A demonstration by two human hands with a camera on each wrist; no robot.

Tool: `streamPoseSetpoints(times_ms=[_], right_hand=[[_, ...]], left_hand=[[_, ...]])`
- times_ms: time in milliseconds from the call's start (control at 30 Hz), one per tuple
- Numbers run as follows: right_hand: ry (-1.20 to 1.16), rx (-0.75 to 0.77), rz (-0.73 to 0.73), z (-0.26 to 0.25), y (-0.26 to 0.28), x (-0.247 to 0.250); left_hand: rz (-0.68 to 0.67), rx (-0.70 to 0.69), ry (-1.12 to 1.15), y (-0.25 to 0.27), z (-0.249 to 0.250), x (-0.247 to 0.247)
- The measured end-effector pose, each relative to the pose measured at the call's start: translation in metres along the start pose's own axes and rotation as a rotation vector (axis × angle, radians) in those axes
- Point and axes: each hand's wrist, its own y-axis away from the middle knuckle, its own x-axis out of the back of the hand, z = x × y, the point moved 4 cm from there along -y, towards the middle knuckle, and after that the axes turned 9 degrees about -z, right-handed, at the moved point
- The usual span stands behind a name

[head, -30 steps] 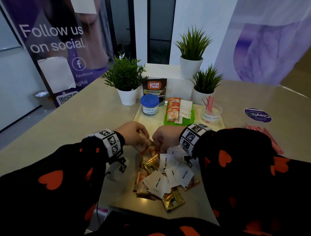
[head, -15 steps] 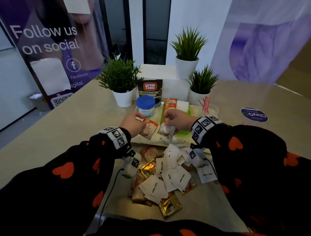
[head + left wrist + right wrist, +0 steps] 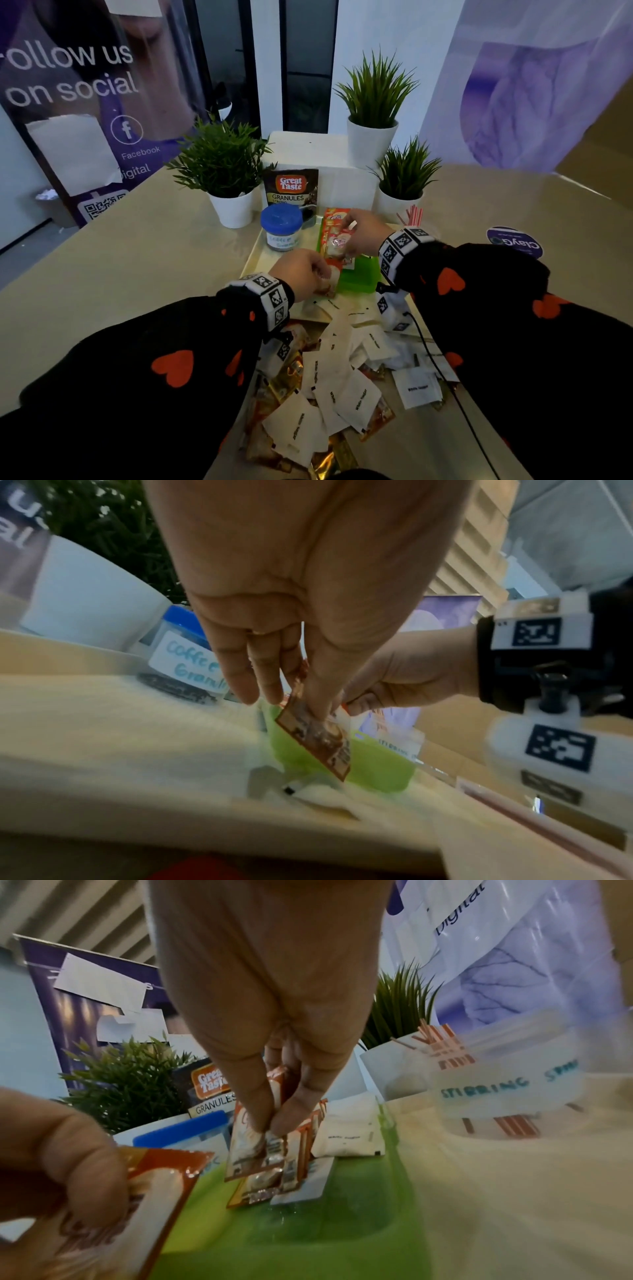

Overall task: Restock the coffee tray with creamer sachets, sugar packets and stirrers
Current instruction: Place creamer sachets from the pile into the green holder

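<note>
A creamer sachet (image 3: 255, 1146) was pinched upright, long axis vertical, by the right hand (image 3: 364, 233) over the green bin's (image 3: 356, 279) far row, while another sachet (image 3: 316, 738) was pinched by the left hand (image 3: 301, 272) at the bin's near-left edge.

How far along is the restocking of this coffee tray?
Partly done. The green bin on the tray already holds some creamer sachets and a white sugar packet. Right now the right hand and left hand each bring another sachet. A large pile of packets waits on the table.
</note>
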Motion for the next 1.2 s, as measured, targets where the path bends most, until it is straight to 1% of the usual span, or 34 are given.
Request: streamPoseSetpoints(times_ms=[100, 167, 333, 567, 633, 700, 767, 867, 933, 1000, 1067, 1133, 1200], right_hand=[[-0.023, -0.041, -0.015, 0.001, -0.013, -0.009], [0.035, -0.046, -0.01, 0.001, -0.02, -0.015], [0.216, -0.029, 0.09, 0.003, -0.033, -0.025], [0.246, -0.019, 0.125, 0.008, -0.032, -0.024], [0.142, 0.038, 0.152, 0.009, -0.029, -0.02], [-0.059, 0.099, 0.113, 0.01, -0.024, -0.015], [-0.247, 0.117, -0.018, 0.007, -0.015, -0.013], [-0.487, 0.13, -0.197, 0.003, -0.001, -0.011], [-0.578, 0.153, -0.284, 0.004, 0.003, -0.012], [-0.576, 0.162, -0.328, 0.008, 0.005, -0.012], [-0.523, 0.143, -0.307, 0.014, 0.003, -0.012], [-0.487, 0.109, -0.216, 0.017, 0.003, -0.009], [-0.434, 0.062, -0.124, 0.022, 0.0, -0.006]], left_hand=[[0.015, 0.016, -0.063, -0.007, -0.003, -0.001], [0.017, 0.028, -0.061, -0.009, -0.005, 0.0], [-0.001, 0.027, -0.051, -0.01, -0.007, 0.001], [0.003, 0.015, -0.003, -0.009, -0.005, 0.001], [0.017, -0.003, 0.038, -0.009, -0.004, 0.001], [0.036, -0.023, 0.102, -0.007, -0.001, 0.002], [0.075, -0.04, 0.19, -0.007, 0.001, 0.006], [0.173, -0.061, 0.314, -0.008, 0.002, 0.011], [0.234, -0.078, 0.368, -0.01, 0.002, 0.013], [0.289, -0.084, 0.381, -0.011, 0.002, 0.015], [0.328, -0.067, 0.358, -0.013, 0.0, 0.014], [0.341, -0.024, 0.301, -0.016, -0.003, 0.013], [0.291, 0.035, 0.22, -0.019, -0.007, 0.01]])
